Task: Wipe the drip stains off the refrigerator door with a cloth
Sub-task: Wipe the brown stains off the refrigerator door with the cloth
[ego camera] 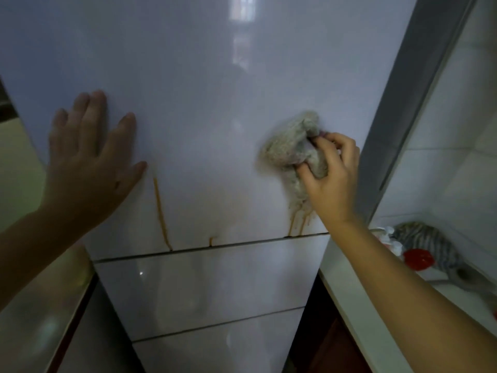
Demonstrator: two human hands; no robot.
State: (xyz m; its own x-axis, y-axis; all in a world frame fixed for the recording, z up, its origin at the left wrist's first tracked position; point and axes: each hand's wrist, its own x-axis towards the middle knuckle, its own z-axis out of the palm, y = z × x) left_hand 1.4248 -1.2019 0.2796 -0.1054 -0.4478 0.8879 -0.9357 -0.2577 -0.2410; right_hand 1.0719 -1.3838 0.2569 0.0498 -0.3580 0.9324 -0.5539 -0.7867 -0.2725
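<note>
Head view shows the cloth [290,154], a pale, fuzzy wad, pressed against the refrigerator door [201,90] towards its right edge. It looks soft, limp and light, so it should mould to the flat panel. Gathering it into the palm would likely give firmer pressure than holding an edge. The right hand [330,179] grips it with thumb and fingers curled round the bunch, and a loose tail hangs below. Just under that tail sits a cluster of orange drips [298,224]. A long streak [161,214] and a short one [211,240] lie further left, all reaching the door's lower seam. The door is glossy and probably slippery. The left hand [88,162] lies flat on it, fingers straight, holding nothing.
</note>
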